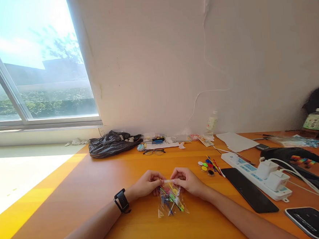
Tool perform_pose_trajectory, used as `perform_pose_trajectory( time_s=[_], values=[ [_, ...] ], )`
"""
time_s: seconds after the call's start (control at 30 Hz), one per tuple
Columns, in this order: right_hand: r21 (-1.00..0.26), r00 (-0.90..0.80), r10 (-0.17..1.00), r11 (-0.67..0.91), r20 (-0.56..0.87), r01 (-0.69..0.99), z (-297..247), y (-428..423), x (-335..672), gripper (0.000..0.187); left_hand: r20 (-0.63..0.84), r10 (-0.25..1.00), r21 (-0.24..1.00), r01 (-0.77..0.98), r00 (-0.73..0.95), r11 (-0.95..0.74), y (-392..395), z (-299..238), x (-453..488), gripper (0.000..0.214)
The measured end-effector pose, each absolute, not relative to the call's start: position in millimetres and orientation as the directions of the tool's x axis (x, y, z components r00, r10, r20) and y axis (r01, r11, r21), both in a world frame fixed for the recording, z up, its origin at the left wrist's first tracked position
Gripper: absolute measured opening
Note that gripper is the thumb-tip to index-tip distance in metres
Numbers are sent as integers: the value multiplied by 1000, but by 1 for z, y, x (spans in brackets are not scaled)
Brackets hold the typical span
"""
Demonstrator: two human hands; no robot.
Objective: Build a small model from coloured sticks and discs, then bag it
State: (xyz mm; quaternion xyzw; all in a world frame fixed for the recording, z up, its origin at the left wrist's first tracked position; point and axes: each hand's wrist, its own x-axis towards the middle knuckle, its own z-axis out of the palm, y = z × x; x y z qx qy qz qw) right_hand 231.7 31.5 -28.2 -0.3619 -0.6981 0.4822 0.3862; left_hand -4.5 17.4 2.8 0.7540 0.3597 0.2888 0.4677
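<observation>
The orange wooden surface point(98, 182) runs from the sunlit left edge to a cluttered right side. There a white power strip point(250, 169) with chargers plugged in lies aslant, just beside a flat black slab point(249, 190). A crumpled black plastic bag point(112, 143) sits well back against the wall. Near the middle of the surface, the left hand point(146, 185), with a dark watch point(122, 201) on its wrist, and the right hand point(188, 181) come together, knuckles turned toward each other. Each grip is pinched shut on the top edge of a small clear bag point(171, 200), the left at its left corner and the right at its right corner, so neither hand is the nearer. From that held edge the clear bag lies toward the person, flat on the surface, its long axis running away from the fingertips and leaning slightly right. Inside are coloured sticks and discs point(172, 198), the sticks lying slantwise across the bag. A loose pile of similar discs and sticks point(209, 165) rests near the right hand, on its far side, apart from the bag. A pair of glasses point(154, 152) lies farther back.
</observation>
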Motion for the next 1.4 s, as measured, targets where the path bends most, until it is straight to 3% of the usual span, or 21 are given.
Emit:
perform_pose_trajectory(
  time_s=[1.4],
  values=[
    [-954, -427, 886, 262, 179, 144, -26, 31, 230, 17, 106, 808, 916, 259, 580, -306, 19, 2, -6, 40]
  ],
)
